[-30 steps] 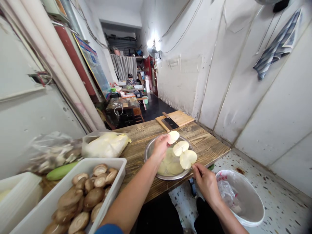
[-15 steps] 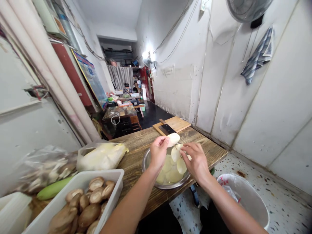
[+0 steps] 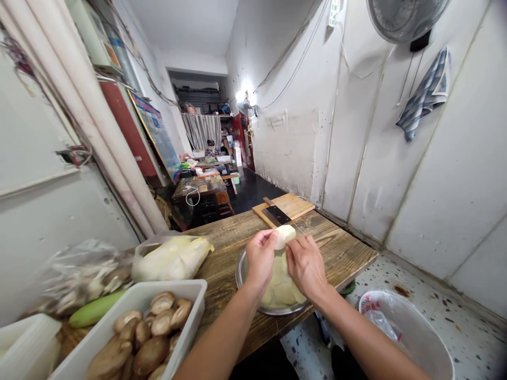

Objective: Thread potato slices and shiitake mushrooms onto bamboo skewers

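Note:
Over a metal bowl [image 3: 240,270], my left hand [image 3: 261,258] pinches a pale, thin potato slice [image 3: 285,235] between thumb and fingers. My right hand [image 3: 307,266] is closed close beside it, gripping a thin skewer [image 3: 299,228] whose end sticks out above the fingers. At least one more slice hangs by the right fingers, partly covered by them. Several wet-looking potato slices [image 3: 283,293] lie in the bowl below. Where the skewer meets the held slice is hidden by my right hand.
A cleaver [image 3: 277,214] lies on a wooden cutting board [image 3: 299,206] behind the bowl. At left are a white tub [image 3: 194,301] of shiitake mushrooms [image 3: 150,353], a green gourd [image 3: 95,309] and bagged food [image 3: 174,258]. A lined bin [image 3: 431,338] stands on the floor at right.
My right hand has come up and left against the slice in my left hand, its fingers now closed tighter. The slices by it are now mostly covered. The view has shifted slightly.

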Available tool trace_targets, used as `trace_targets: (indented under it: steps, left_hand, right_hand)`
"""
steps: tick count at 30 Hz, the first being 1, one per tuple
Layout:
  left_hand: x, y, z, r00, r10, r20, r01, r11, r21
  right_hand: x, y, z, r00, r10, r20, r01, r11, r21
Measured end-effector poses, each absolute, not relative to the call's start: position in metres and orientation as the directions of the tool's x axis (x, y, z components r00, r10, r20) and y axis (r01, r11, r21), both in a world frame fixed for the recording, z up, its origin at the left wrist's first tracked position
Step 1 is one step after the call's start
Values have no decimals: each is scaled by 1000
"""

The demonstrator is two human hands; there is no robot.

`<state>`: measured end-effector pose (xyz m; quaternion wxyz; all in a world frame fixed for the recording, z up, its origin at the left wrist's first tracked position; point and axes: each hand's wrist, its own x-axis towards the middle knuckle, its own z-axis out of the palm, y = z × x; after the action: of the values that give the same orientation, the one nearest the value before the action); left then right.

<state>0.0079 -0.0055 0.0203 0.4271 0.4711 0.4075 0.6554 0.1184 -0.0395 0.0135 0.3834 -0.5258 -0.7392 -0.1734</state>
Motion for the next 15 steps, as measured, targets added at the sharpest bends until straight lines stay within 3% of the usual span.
trace_targets:
  steps: [5, 15]
  left_hand:
    - [10, 0, 11, -202, 907, 369, 61, -364, 929]
    - [16, 0, 5, -171, 785, 595, 392, -500, 773]
  right_hand:
    - [118, -40, 15, -186, 683, 706, 946, 319, -59]
    - [118, -30, 7, -212, 732, 648, 926, 361, -105]
